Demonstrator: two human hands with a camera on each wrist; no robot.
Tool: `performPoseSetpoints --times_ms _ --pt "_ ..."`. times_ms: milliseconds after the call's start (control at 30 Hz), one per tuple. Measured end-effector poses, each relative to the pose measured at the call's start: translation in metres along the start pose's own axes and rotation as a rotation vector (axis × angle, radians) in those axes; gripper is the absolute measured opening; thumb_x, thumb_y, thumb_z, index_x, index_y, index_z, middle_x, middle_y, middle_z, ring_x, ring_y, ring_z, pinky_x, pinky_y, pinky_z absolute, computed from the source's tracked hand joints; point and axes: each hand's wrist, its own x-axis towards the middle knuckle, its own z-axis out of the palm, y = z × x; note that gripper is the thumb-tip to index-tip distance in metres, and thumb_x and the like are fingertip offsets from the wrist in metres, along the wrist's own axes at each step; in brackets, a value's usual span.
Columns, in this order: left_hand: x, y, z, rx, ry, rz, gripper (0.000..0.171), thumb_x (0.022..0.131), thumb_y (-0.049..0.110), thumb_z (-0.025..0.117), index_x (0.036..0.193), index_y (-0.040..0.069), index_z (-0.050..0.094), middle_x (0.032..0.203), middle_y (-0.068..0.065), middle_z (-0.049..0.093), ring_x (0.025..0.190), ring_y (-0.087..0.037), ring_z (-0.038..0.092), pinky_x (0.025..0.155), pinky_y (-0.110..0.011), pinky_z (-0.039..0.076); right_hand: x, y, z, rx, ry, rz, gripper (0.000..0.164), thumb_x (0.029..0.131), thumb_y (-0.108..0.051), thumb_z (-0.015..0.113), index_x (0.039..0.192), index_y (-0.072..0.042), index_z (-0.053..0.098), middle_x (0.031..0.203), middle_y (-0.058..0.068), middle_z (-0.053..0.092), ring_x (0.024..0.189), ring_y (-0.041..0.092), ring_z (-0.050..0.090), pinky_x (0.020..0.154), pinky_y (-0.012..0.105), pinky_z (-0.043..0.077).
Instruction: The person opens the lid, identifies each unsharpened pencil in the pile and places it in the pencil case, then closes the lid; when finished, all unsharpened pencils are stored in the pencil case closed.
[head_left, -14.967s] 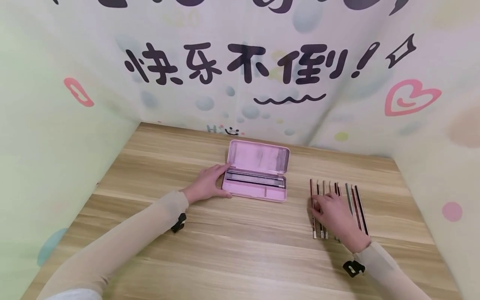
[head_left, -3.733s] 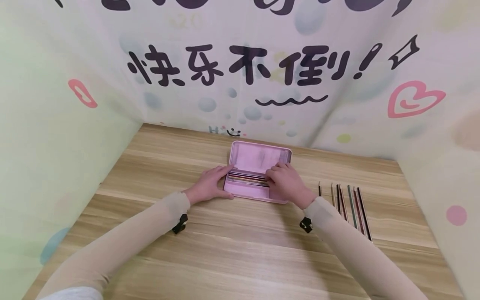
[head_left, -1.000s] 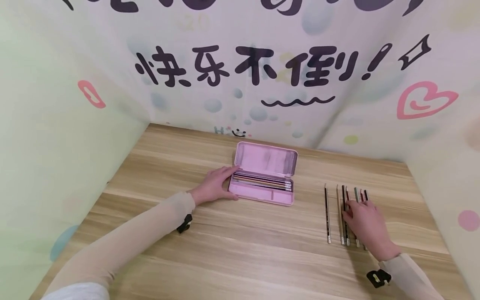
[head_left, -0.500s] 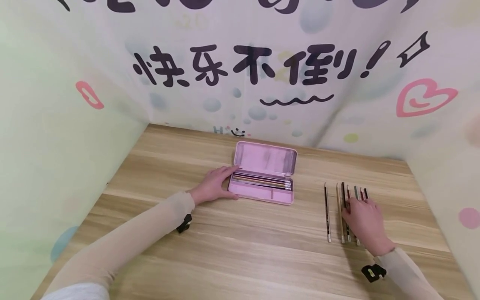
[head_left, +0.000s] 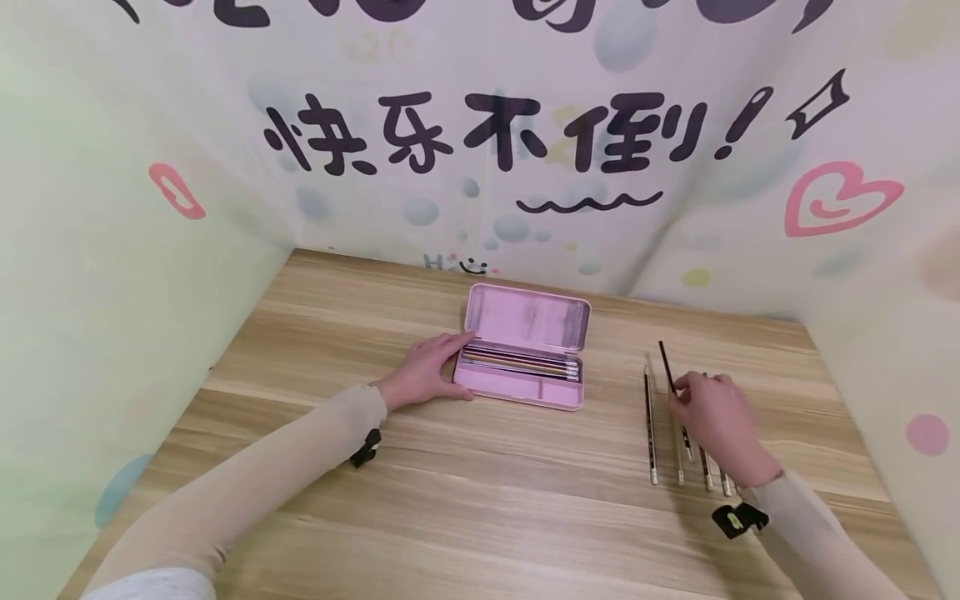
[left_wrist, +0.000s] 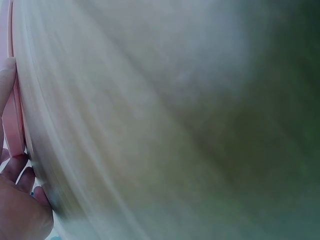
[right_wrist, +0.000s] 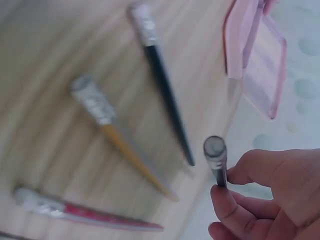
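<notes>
The pink pencil case point(head_left: 498, 383) lies with its lid up, several pencils point(head_left: 521, 363) along its rear compartment. My left hand point(head_left: 420, 375) grips the case's left end, thumb at the front corner and fingers toward the hinge; the left wrist view catches only the case's edge point(left_wrist: 14, 132) beside that hand. To the right, my right hand point(head_left: 716, 421) pinches a black pencil point(head_left: 666, 362) between thumb and fingertips. That pencil is raised over the others, its metal-capped eraser end point(right_wrist: 216, 149) facing the right wrist camera. Beneath it lie a yellow pencil point(right_wrist: 132, 152) and a red pencil point(right_wrist: 110, 217).
Left of the raised pencil, another black pencil point(head_left: 650, 433) lies alone on the wooden table point(head_left: 480, 500). My right hand partly covers more pencils in the row. A printed cloth point(head_left: 420, 208) hangs behind the table, and pale sheets flank both sides.
Several pencils have gone from the row on the table into the case since the oldest frame. Just now my right hand has lifted a black pencil; my left hand stays on the case.
</notes>
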Motion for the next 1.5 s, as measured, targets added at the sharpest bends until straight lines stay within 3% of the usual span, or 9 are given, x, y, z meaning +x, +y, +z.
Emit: performPoseSetpoints --times_ms 167,433,767,1133,1367,1500 --pt "0.000 0.000 -0.001 -0.001 -0.001 0.000 0.109 0.083 0.048 0.087 0.166 0.014 0.026 0.162 -0.019 0.041 0.149 -0.040 0.037 0.124 -0.060 0.022 0.011 -0.015 -0.007 0.035 -0.031 -0.010 0.029 0.097 -0.014 0.066 0.112 0.011 0.070 0.091 0.019 0.076 0.095 0.048 0.060 0.080 0.059 0.049" --pt "0.000 0.000 0.000 0.005 0.005 0.009 0.106 0.084 0.047 0.086 0.166 0.013 0.028 0.161 -0.019 0.042 0.148 -0.040 0.039 0.123 -0.060 0.024 0.030 -0.040 -0.009 -0.004 -0.052 -0.109 0.018 0.095 -0.012 0.071 0.104 0.003 0.074 0.088 0.011 0.077 0.094 0.043 0.062 0.081 0.059 0.051" --pt "0.000 0.000 -0.001 -0.007 0.009 0.009 0.107 0.083 0.046 0.087 0.166 0.013 0.028 0.161 -0.019 0.042 0.148 -0.039 0.039 0.123 -0.059 0.023 0.053 -0.074 -0.008 0.027 -0.077 -0.231 0.013 0.093 -0.008 0.072 0.103 0.000 0.075 0.085 0.006 0.075 0.092 0.037 0.063 0.081 0.056 0.052" --pt "0.000 0.001 -0.002 -0.001 0.009 0.003 0.108 0.082 0.046 0.088 0.165 0.012 0.028 0.160 -0.019 0.043 0.148 -0.039 0.039 0.123 -0.059 0.023 0.075 -0.100 0.005 -0.015 -0.055 -0.404 0.012 0.087 -0.001 0.076 0.099 -0.002 0.076 0.085 0.005 0.075 0.089 0.035 0.063 0.079 0.055 0.053" --pt "-0.001 0.001 -0.003 0.002 0.005 0.003 0.109 0.082 0.046 0.088 0.166 0.012 0.027 0.160 -0.019 0.043 0.148 -0.040 0.039 0.123 -0.059 0.023 0.087 -0.112 0.019 -0.026 -0.040 -0.487 0.009 0.090 -0.002 0.076 0.098 -0.004 0.078 0.088 0.007 0.075 0.087 0.032 0.060 0.074 0.051 0.051" --pt "0.000 -0.002 0.000 0.008 0.005 -0.002 0.110 0.083 0.048 0.087 0.167 0.012 0.024 0.161 -0.019 0.041 0.149 -0.039 0.038 0.124 -0.059 0.022 0.093 -0.116 0.030 -0.053 -0.040 -0.526 0.008 0.091 -0.004 0.077 0.099 -0.006 0.079 0.094 0.007 0.077 0.091 0.032 0.060 0.080 0.052 0.050"
